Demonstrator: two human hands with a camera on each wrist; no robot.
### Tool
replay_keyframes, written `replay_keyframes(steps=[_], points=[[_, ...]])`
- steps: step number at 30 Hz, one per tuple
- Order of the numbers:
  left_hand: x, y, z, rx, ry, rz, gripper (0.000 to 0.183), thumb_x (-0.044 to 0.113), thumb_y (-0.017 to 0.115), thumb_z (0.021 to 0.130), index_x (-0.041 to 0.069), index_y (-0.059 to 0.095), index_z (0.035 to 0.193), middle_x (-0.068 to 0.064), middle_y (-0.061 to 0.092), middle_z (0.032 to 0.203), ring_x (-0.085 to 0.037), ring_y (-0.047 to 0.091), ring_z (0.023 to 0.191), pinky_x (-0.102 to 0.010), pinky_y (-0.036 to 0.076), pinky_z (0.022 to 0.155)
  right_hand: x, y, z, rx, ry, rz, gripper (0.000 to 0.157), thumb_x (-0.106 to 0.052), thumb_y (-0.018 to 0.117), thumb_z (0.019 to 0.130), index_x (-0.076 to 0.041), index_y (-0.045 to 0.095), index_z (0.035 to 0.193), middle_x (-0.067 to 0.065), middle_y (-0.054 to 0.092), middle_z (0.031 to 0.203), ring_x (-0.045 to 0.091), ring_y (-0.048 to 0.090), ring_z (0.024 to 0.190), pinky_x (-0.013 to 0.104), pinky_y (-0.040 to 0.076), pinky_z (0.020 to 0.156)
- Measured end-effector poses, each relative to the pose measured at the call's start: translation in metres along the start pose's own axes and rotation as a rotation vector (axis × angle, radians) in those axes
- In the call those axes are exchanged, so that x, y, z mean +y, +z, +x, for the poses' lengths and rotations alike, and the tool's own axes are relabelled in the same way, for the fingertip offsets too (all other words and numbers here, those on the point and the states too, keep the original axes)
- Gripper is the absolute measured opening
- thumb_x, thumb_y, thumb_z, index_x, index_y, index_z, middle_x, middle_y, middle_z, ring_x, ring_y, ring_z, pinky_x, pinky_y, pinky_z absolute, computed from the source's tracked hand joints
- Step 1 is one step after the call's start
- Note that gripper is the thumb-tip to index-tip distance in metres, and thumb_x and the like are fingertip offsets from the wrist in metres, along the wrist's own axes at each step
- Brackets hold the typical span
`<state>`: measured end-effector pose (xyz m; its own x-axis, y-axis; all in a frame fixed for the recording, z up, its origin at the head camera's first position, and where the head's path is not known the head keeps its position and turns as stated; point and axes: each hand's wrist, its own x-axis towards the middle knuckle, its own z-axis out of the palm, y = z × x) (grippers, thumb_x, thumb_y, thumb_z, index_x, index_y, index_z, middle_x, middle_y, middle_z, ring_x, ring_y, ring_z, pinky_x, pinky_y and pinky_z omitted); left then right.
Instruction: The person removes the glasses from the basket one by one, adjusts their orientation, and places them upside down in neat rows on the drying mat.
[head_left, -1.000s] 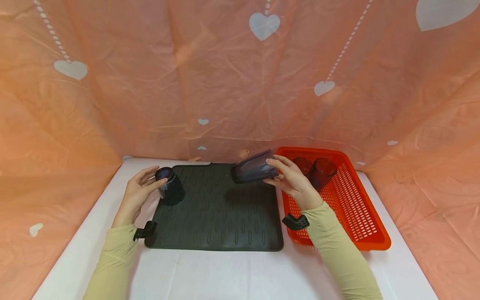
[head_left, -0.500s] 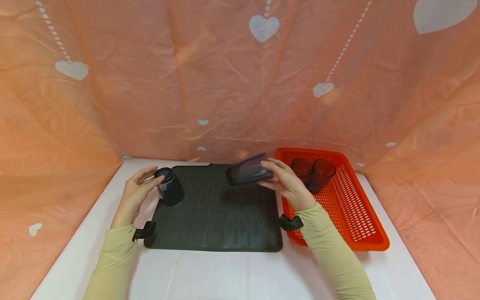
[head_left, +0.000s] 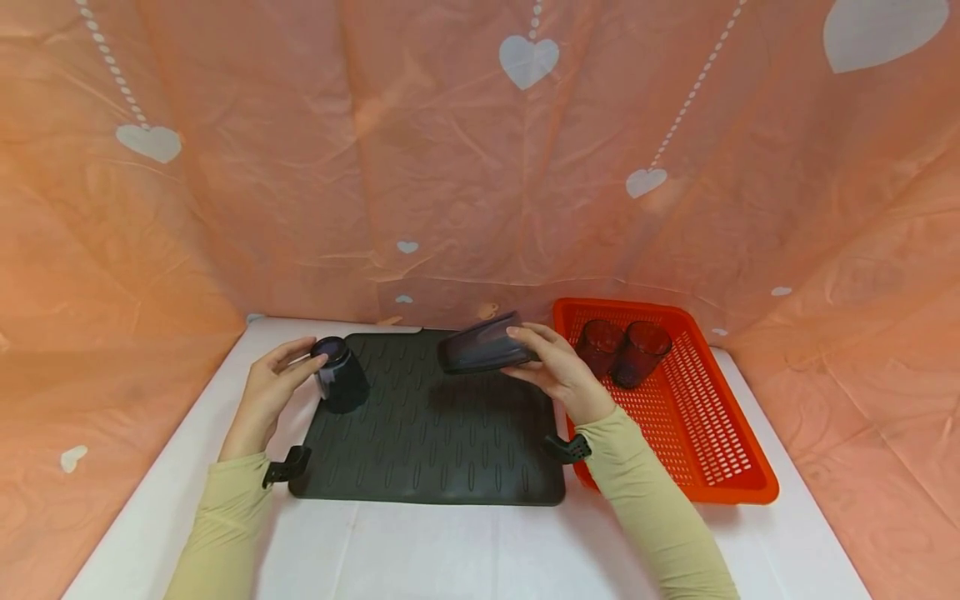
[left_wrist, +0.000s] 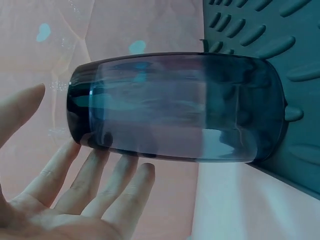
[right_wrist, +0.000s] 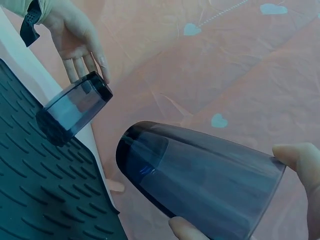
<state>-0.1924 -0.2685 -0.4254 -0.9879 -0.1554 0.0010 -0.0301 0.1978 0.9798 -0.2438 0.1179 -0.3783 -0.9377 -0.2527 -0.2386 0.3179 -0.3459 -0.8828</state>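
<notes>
On the left end of the dark ribbed mat point(head_left: 427, 450), a dark tinted drinking glass point(head_left: 347, 385) stands upside down. Beside it is my left hand point(head_left: 272, 390); in the left wrist view the fingers point(left_wrist: 90, 185) lie loosely along the glass's side near its base, and the thumb stays off it. My right hand point(head_left: 561, 371) pinches a second tinted glass point(head_left: 480, 346) near its rim, thumb on one side and fingers on the other. This glass hangs tilted above the mat, its thick base point(right_wrist: 135, 155) pointing left.
At the right, an orange perforated basket point(head_left: 753, 483) holds two more tinted glasses point(head_left: 600, 343), leaning close together. A white-covered table point(head_left: 420, 550) bears the mat and basket. An orange curtain point(head_left: 450, 167) with white hearts closes off the back and sides.
My right hand has carried its glass left and slightly down over the mat, away from the basket. My left hand and the standing glass have hardly moved.
</notes>
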Motion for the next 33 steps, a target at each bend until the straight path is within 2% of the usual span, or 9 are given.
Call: replay_keyframes(steps=[4, 7, 12, 15, 20, 23, 26, 29, 33], points=[[0.002, -0.002, -0.004, 0.006, -0.009, 0.020, 0.066, 0.041, 0.068, 0.088, 0.009, 0.046, 0.142, -0.011, 0.045, 0.142, -0.015, 0.046, 0.123, -0.044, 0.038, 0.103, 0.004, 0.003, 0.001, -0.028, -0.006, -0.005, 0.043, -0.011, 0.063, 0.092, -0.004, 0.041, 0.128, 0.011, 0.054, 0.109, 0.024, 0.062, 0.088, 0.053, 0.048, 0.091], [0.006, -0.004, -0.009, 0.001, 0.002, 0.031, 0.064, 0.040, 0.068, 0.088, 0.011, 0.048, 0.141, -0.009, 0.047, 0.141, -0.008, 0.047, 0.119, -0.035, 0.040, 0.098, 0.006, 0.005, 0.002, -0.024, -0.002, 0.013, 0.038, -0.011, 0.063, 0.092, -0.004, 0.044, 0.124, 0.012, 0.055, 0.107, 0.023, 0.064, 0.086, 0.053, 0.048, 0.090], [0.016, -0.005, -0.019, 0.033, 0.062, 0.067, 0.059, 0.035, 0.071, 0.087, 0.010, 0.052, 0.137, -0.008, 0.053, 0.136, -0.002, 0.052, 0.111, -0.016, 0.045, 0.087, 0.007, 0.008, 0.003, -0.016, -0.005, 0.007, 0.035, -0.011, 0.064, 0.091, -0.003, 0.046, 0.120, 0.012, 0.051, 0.111, 0.025, 0.064, 0.084, 0.054, 0.049, 0.089], [0.024, -0.003, -0.025, 0.065, 0.101, 0.061, 0.057, 0.030, 0.073, 0.086, 0.010, 0.054, 0.135, -0.001, 0.057, 0.129, -0.005, 0.056, 0.110, -0.011, 0.046, 0.083, 0.008, 0.010, 0.004, -0.019, -0.008, -0.002, 0.036, -0.011, 0.065, 0.091, -0.003, 0.045, 0.121, 0.012, 0.047, 0.115, 0.025, 0.062, 0.086, 0.053, 0.049, 0.088], [0.040, 0.004, -0.033, 0.046, 0.170, -0.018, 0.052, 0.022, 0.074, 0.086, 0.011, 0.057, 0.133, 0.004, 0.060, 0.124, -0.012, 0.056, 0.114, -0.011, 0.046, 0.083, 0.008, 0.012, 0.004, -0.029, -0.014, 0.004, 0.030, -0.011, 0.063, 0.092, -0.003, 0.048, 0.115, 0.011, 0.046, 0.113, 0.022, 0.061, 0.083, 0.056, 0.045, 0.093], [0.048, 0.011, -0.036, -0.005, 0.197, -0.050, 0.050, 0.020, 0.073, 0.087, 0.011, 0.057, 0.133, -0.001, 0.059, 0.128, -0.011, 0.056, 0.115, -0.011, 0.045, 0.085, 0.007, 0.013, 0.005, -0.025, -0.005, 0.013, 0.026, -0.011, 0.065, 0.091, -0.004, 0.049, 0.111, 0.012, 0.047, 0.109, 0.023, 0.063, 0.076, 0.059, 0.041, 0.095], [0.053, 0.022, -0.036, -0.069, 0.210, -0.066, 0.050, 0.021, 0.071, 0.089, 0.009, 0.054, 0.135, -0.004, 0.057, 0.131, -0.013, 0.054, 0.117, -0.012, 0.043, 0.089, 0.006, 0.013, 0.005, -0.014, 0.008, 0.016, 0.026, -0.011, 0.066, 0.090, -0.005, 0.050, 0.109, 0.012, 0.048, 0.107, 0.023, 0.063, 0.074, 0.058, 0.042, 0.095], [0.052, 0.036, -0.033, -0.116, 0.202, -0.058, 0.053, 0.023, 0.069, 0.090, 0.007, 0.050, 0.138, -0.006, 0.054, 0.133, -0.017, 0.053, 0.120, -0.017, 0.043, 0.094, 0.006, 0.014, 0.006, -0.012, 0.018, 0.009, 0.027, -0.011, 0.065, 0.090, -0.005, 0.049, 0.110, 0.012, 0.048, 0.107, 0.022, 0.063, 0.073, 0.055, 0.046, 0.092], [0.045, 0.056, -0.028, -0.177, 0.150, -0.072, 0.057, 0.026, 0.068, 0.091, 0.007, 0.046, 0.141, -0.008, 0.050, 0.136, -0.020, 0.051, 0.123, -0.034, 0.039, 0.104, 0.007, 0.014, 0.005, -0.028, 0.025, 0.011, 0.032, -0.010, 0.065, 0.090, -0.004, 0.046, 0.116, 0.012, 0.047, 0.109, 0.021, 0.063, 0.073, 0.053, 0.047, 0.091]])
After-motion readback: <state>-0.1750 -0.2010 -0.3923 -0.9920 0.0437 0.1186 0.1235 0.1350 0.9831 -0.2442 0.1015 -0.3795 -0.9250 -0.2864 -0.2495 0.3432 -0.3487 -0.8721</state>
